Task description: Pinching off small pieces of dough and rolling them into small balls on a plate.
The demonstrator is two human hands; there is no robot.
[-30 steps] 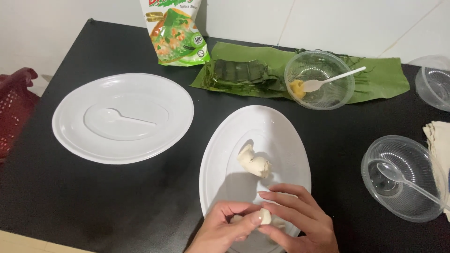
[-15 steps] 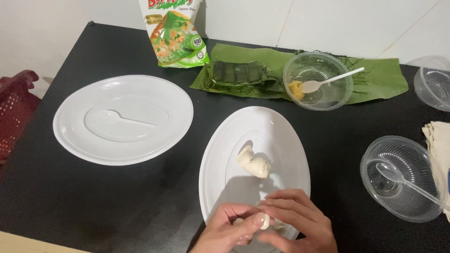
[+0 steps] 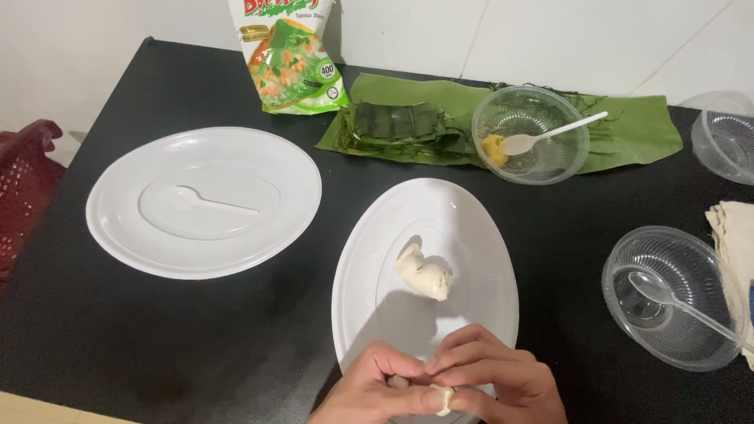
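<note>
Head view: both hands' fingers (image 3: pixel 440 390) pinch dough (image 3: pixel 441 399) over oval plate (image 3: pixel 353 275) holding another dough piece (image 3: pixel 422 273).

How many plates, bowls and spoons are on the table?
White oval plates: 2
Clear plastic bowls: 3
Spoons: 3
Total: 8
</note>
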